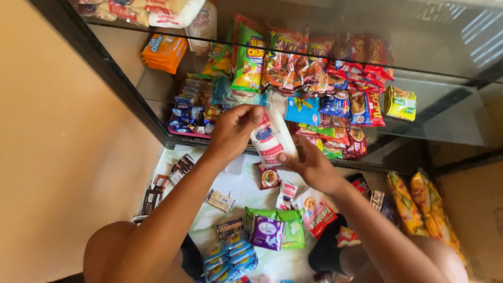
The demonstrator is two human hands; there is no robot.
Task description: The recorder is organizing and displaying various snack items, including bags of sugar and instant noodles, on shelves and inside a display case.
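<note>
Nearest me, small packets lie scattered on the white cloth (246, 188). Above them I see both hands clamped on one white plastic pouch (270, 137): my right hand (310, 166) pinches its lower end, my left hand (233, 131) grips its upper end. The pouch's long axis runs up and slightly left, held upright between the two grips, just before the glass shelf (419, 137) stacked with snack bags (293, 68)

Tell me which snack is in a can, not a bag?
The yellow can, lying on its side at the right end of the glass shelf. Everything else there is a soft packet, like the white bag in both hands.
</note>
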